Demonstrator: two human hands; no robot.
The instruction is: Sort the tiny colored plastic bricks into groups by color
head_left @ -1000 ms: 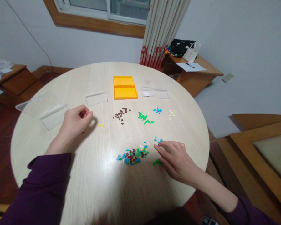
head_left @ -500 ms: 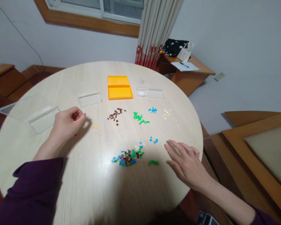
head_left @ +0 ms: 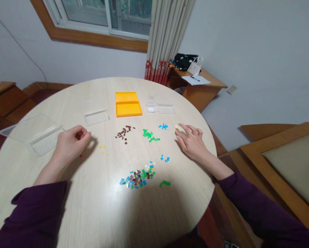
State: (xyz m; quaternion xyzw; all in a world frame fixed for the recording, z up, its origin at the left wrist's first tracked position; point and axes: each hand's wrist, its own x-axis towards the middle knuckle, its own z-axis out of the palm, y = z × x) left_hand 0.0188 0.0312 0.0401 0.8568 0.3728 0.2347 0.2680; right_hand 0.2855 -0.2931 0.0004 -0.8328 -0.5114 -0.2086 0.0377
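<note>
The left grip (head_left: pixel 71 142) curls, fingertips together; the right grip (head_left: pixel 192 140) arches, fingers parted.

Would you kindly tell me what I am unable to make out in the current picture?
All in the head view:
Cream pieces: partly covered by the right hand, so they cannot be counted.
Left hand: its curled fingers hide whether they pinch anything.
Mixed pile: overlapping pieces hide those beneath.
White patch in the small clear case: too small to identify.
Curtain: its top is cut off by the upper edge.
</note>
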